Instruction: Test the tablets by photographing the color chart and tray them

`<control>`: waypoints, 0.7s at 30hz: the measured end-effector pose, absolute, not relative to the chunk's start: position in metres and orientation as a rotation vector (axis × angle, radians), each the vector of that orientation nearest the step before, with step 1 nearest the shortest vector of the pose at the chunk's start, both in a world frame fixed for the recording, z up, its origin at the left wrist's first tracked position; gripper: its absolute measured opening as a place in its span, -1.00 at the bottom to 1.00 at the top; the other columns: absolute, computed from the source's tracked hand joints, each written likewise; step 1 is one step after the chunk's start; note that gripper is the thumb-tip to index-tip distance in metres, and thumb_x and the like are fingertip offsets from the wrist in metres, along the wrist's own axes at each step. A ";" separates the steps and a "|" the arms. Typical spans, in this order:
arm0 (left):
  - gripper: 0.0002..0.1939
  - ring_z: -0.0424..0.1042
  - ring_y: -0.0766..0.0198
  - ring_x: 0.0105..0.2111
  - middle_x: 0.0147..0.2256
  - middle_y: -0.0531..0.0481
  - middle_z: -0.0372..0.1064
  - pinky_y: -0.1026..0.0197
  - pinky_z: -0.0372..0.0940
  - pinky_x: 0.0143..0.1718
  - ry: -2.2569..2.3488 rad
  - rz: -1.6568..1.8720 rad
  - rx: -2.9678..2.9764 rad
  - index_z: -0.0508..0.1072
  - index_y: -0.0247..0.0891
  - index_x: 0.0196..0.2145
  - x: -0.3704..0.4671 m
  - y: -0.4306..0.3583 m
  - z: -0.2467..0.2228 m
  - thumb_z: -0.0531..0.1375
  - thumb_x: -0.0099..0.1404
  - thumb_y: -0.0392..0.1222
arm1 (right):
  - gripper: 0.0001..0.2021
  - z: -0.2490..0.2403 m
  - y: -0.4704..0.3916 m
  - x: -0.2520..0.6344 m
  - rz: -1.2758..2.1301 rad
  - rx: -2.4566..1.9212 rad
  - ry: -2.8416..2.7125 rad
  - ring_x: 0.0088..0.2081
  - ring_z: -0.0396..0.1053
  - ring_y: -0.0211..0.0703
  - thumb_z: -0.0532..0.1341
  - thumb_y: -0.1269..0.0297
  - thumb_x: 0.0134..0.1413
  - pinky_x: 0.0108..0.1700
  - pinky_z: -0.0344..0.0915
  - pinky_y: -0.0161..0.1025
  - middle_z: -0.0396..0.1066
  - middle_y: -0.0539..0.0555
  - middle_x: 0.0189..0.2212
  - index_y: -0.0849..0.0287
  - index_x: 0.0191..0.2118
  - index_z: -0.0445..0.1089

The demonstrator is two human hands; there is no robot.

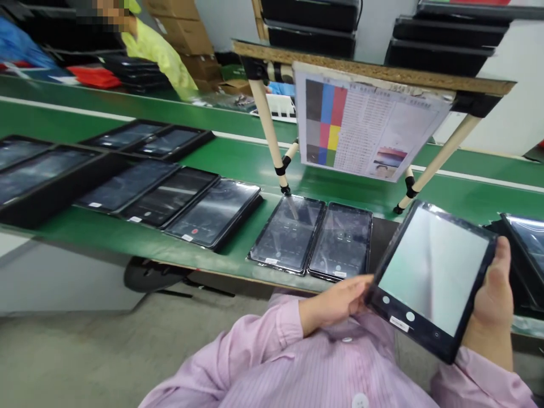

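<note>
A black tablet (433, 272) is held tilted in front of me at the right, its lit screen showing a pale camera picture with round buttons along the lower edge. My left hand (344, 300) grips its lower left edge, the fingertips partly hidden behind it. Around its right edge my right hand (495, 289) is closed, thumb along the side. Two dark-screened tablets, a left one (289, 232) and a right one (342, 241), lie side by side on the green bench just beyond my left hand.
More tablets (216, 209) lie in rows leftward along the green bench (238, 161). A pipe-legged stand with a wooden shelf (382, 68) carries a colour chart sheet (365, 122). Another tablet (529, 238) sits far right. Across the bench is a person in a yellow sleeve (161, 56).
</note>
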State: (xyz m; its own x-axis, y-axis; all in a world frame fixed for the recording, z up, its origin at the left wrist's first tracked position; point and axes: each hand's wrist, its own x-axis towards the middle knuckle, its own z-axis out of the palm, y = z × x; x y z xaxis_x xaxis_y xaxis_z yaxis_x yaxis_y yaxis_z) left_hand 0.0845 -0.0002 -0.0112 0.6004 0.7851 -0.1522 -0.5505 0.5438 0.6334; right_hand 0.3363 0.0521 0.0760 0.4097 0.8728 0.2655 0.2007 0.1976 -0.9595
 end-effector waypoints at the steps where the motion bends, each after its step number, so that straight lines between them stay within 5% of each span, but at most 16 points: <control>1: -0.31 0.57 0.15 -0.12 -0.03 -0.09 0.59 0.12 0.43 -0.04 0.450 0.899 0.569 0.55 -0.07 0.18 0.076 0.003 0.002 0.42 0.20 0.30 | -0.46 0.088 0.055 0.321 0.616 -1.147 -1.076 0.45 0.11 0.03 0.26 -0.19 0.15 0.46 0.16 0.08 0.24 -0.25 0.38 -0.59 0.26 0.30; 4: -0.27 0.58 0.20 -0.18 0.07 -0.06 0.57 0.20 0.46 -0.16 0.526 1.122 0.587 0.44 0.05 0.30 0.045 0.007 0.036 0.44 0.22 0.20 | -0.44 0.122 0.066 0.267 0.671 -0.799 -1.133 0.44 0.16 0.03 0.33 0.02 0.11 0.52 0.00 0.19 0.34 -0.16 0.32 -0.43 0.25 0.36; 10: -0.39 0.60 0.13 -0.01 0.19 -0.06 0.52 0.15 0.50 -0.01 0.629 1.448 0.800 0.47 0.06 0.28 -0.021 0.006 0.053 0.38 0.32 0.14 | -0.52 0.152 0.094 0.187 0.868 -0.421 -1.198 0.42 0.19 -0.05 0.21 0.15 0.27 0.53 -0.01 0.19 0.24 -0.19 0.37 -0.31 0.27 0.35; 17: -0.45 0.25 0.03 0.40 0.35 -0.09 0.33 -0.05 0.11 0.46 1.076 1.800 1.265 0.40 -0.05 0.33 -0.045 0.017 0.039 0.17 0.49 0.15 | -0.47 0.150 0.121 0.152 1.004 -0.429 -1.260 0.29 0.39 0.13 0.05 -0.25 0.35 0.38 0.29 0.25 0.52 0.08 0.08 -0.03 0.08 0.54; 21: -0.13 0.20 -0.09 0.41 0.42 -0.24 0.15 -0.16 0.14 0.43 1.280 1.839 1.632 0.06 -0.09 0.49 -0.036 0.015 0.041 0.25 0.39 0.26 | -0.42 0.151 0.130 0.138 0.948 -0.499 -1.182 0.22 0.46 0.10 0.00 -0.22 0.41 0.42 0.26 0.19 0.59 0.12 -0.18 0.13 -0.17 0.59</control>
